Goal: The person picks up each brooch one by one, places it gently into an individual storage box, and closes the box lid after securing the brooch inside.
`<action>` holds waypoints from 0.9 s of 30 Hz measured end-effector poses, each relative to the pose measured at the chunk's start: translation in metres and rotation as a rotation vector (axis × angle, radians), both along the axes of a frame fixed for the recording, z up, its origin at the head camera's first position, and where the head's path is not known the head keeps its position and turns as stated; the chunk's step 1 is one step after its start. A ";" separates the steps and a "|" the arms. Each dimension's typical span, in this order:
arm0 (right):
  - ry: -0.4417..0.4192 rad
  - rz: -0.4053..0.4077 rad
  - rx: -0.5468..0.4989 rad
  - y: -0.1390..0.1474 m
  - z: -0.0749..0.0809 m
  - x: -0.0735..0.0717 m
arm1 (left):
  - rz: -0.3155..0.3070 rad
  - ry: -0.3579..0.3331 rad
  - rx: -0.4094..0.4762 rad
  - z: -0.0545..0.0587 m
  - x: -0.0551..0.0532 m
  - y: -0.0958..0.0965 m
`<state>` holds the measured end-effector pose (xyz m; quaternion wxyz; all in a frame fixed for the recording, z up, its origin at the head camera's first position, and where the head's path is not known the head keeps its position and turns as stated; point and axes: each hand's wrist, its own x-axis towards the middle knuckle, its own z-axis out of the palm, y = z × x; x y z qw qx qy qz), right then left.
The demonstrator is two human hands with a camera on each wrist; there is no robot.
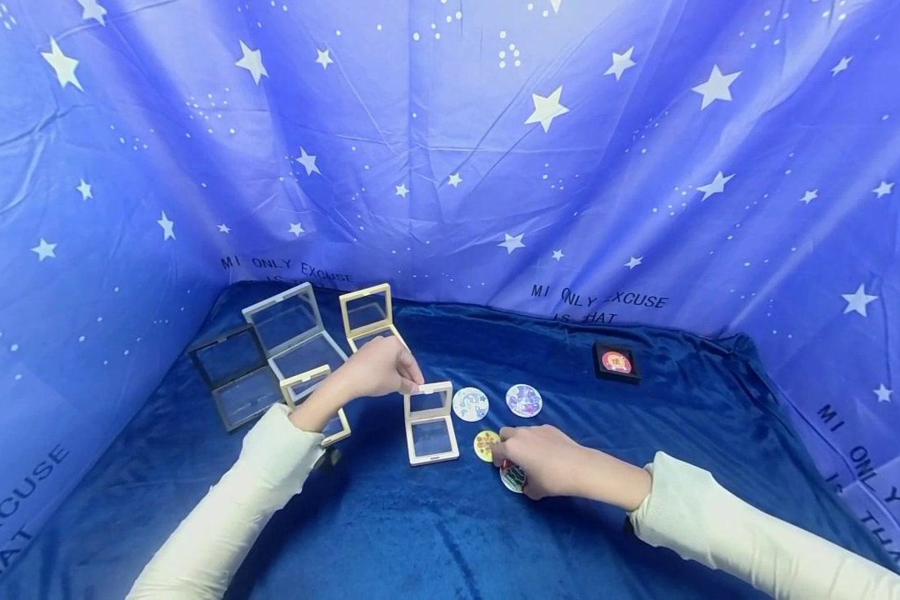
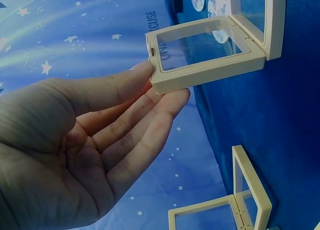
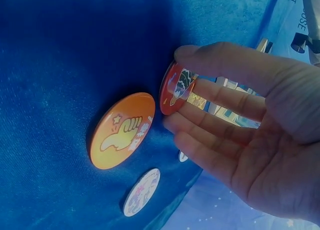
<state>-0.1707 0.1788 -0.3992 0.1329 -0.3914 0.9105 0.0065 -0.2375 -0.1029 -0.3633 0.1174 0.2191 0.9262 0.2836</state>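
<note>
My left hand (image 1: 385, 367) pinches the top edge of an unfolded cream display case (image 1: 431, 442) with clear film windows; in the left wrist view the thumb and fingertips grip the frame's (image 2: 210, 77) rim. My right hand (image 1: 543, 460) holds a round red badge (image 3: 170, 92) with a green tree picture by its edge. Beside it in the right wrist view lies an orange badge (image 3: 122, 132) with a thumbs-up picture; the hand hides it in the head view. A yellow badge (image 1: 484, 446) lies by the right fingertips.
Two pale round badges (image 1: 471, 404) (image 1: 524, 401) lie behind the hands. Several unfolded cases stand at the left, including a black one (image 1: 228, 375), a grey one (image 1: 285, 321) and a cream one (image 1: 366, 310). A small black case (image 1: 617, 362) holding a red badge sits back right.
</note>
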 end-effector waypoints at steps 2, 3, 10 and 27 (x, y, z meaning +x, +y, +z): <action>0.002 0.003 -0.010 0.000 0.001 0.000 | -0.001 0.000 0.001 0.000 0.000 0.000; 0.004 0.003 -0.015 -0.001 0.002 -0.001 | -0.001 0.000 0.001 0.000 0.000 0.000; 0.056 0.016 -0.094 -0.004 0.011 -0.007 | -0.001 0.008 -0.003 -0.001 -0.002 -0.001; 0.076 -0.094 -0.395 -0.043 0.016 -0.017 | -0.007 0.012 -0.006 0.001 -0.001 0.000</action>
